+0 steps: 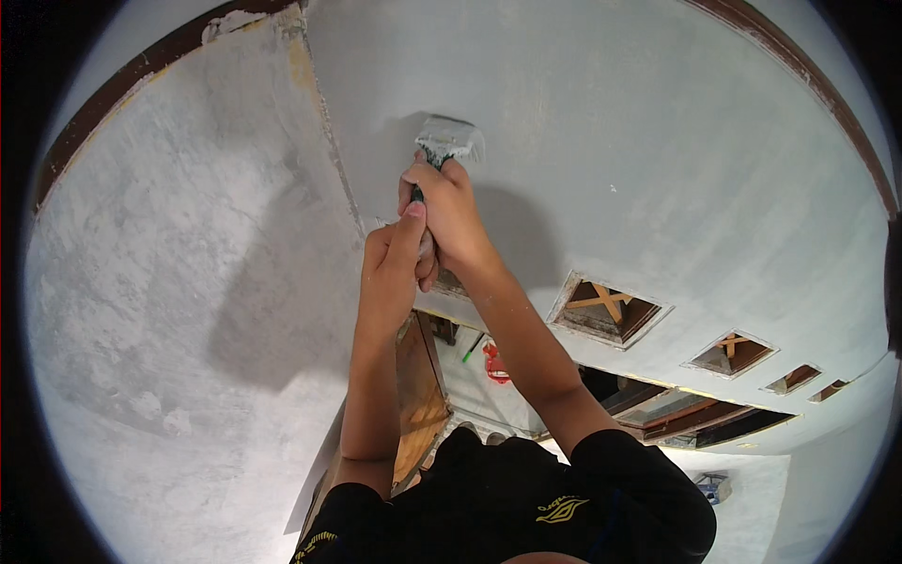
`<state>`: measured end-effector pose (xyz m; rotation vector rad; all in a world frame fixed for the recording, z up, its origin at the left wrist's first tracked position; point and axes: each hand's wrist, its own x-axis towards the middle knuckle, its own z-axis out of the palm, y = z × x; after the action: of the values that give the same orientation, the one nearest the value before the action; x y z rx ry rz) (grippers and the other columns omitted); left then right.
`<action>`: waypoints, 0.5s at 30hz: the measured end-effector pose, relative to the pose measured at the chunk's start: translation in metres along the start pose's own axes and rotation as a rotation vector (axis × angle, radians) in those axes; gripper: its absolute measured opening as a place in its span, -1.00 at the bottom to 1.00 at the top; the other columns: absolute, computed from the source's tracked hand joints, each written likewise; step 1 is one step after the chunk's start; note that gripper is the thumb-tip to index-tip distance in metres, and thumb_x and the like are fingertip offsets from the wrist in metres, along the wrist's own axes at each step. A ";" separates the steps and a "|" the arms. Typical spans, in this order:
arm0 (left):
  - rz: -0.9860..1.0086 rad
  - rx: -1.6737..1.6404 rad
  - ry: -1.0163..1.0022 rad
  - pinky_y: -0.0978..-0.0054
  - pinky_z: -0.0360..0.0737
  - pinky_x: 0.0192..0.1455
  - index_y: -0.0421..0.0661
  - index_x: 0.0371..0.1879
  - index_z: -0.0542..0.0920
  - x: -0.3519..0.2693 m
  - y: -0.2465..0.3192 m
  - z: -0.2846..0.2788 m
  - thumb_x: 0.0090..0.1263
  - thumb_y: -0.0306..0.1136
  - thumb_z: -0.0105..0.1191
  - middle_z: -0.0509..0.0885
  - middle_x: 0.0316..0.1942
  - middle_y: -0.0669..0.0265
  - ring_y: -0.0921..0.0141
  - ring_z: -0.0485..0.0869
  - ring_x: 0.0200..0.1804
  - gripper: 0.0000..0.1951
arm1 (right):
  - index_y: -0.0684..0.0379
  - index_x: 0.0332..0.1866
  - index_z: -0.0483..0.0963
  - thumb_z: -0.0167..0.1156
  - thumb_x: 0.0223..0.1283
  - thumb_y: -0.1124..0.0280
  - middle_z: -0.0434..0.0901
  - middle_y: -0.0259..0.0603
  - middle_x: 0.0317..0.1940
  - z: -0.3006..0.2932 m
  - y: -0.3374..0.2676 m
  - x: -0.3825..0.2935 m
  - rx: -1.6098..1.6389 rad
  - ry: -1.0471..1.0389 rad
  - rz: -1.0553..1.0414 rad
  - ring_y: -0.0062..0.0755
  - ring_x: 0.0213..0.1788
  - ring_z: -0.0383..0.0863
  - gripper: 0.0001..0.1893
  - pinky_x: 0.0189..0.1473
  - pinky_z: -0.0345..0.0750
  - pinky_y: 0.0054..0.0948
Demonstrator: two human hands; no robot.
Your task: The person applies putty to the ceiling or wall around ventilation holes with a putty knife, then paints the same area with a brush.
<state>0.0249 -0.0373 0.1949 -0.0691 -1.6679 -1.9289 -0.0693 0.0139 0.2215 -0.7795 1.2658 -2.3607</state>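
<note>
A broad putty knife [449, 135] has its blade, smeared with pale filler, against the grey wall. My right hand [444, 201] is wrapped around its dark handle, close to the blade. Lower down, my left hand [397, 257] closes around the handle's end, its thumb laid along it. A thin light edge [382, 222] shows beside the left knuckles; what it belongs to is hidden by the hand. Both arms reach up in front of me.
The grey wall [606, 141] meets a patchy plastered wall [176, 247] in a rough corner at left. Square vent openings [609, 310] run along the right, above window frames [676, 416]. Below are a wooden panel [417, 388] and a red object [495, 363] on the floor.
</note>
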 end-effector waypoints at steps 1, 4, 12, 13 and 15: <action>0.036 0.031 -0.008 0.53 0.24 -0.59 -0.02 -0.72 0.27 0.003 0.006 0.000 0.66 -0.07 -0.12 0.25 -0.73 0.50 0.57 0.21 -0.68 -0.44 | 0.22 -0.47 0.37 0.10 0.25 0.40 0.44 -0.25 -0.61 0.004 -0.008 0.002 -0.027 -0.035 -0.045 -0.51 -0.57 0.35 -0.81 -0.50 0.35 -0.44; 0.100 0.035 -0.019 0.51 0.24 -0.58 -0.04 -0.72 0.27 0.022 0.023 0.006 0.66 -0.06 -0.14 0.27 -0.73 0.48 0.55 0.26 -0.67 -0.43 | 0.24 -0.52 0.38 0.08 0.25 0.41 0.44 -0.23 -0.62 0.015 -0.033 0.021 -0.053 -0.073 -0.122 -0.51 -0.59 0.36 -0.77 -0.52 0.35 -0.43; 0.328 0.065 0.028 0.49 0.19 -0.52 -0.02 -0.67 0.29 0.069 0.081 0.018 0.62 0.00 -0.09 0.18 -0.72 0.49 0.53 0.24 -0.65 -0.46 | 0.36 -0.64 0.38 0.04 0.19 0.44 0.41 -0.16 -0.72 0.062 -0.103 0.062 -0.216 -0.170 -0.496 -0.39 -0.74 0.32 -0.70 -0.65 0.32 -0.38; 0.361 0.039 0.042 0.48 0.19 -0.49 0.00 -0.63 0.34 0.072 0.089 0.023 0.61 0.02 -0.07 0.13 -0.72 0.52 0.53 0.20 -0.65 -0.49 | 0.36 -0.64 0.38 0.04 0.19 0.44 0.41 -0.16 -0.72 0.064 -0.106 0.072 -0.219 -0.163 -0.500 -0.39 -0.74 0.32 -0.70 -0.65 0.32 -0.38; 0.363 0.032 0.038 0.48 0.18 -0.49 0.01 -0.61 0.35 0.075 0.095 0.021 0.60 0.01 -0.05 0.11 -0.71 0.53 0.52 0.20 -0.65 -0.51 | 0.29 -0.30 0.51 0.08 0.40 0.42 0.61 -0.20 -0.49 0.073 -0.108 0.083 -0.092 -0.251 -0.462 -0.40 -0.46 0.60 -0.82 -0.44 0.52 -0.40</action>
<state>-0.0007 -0.0519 0.3138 -0.3005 -1.5382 -1.6209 -0.0943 -0.0195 0.3703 -1.4841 1.1909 -2.4458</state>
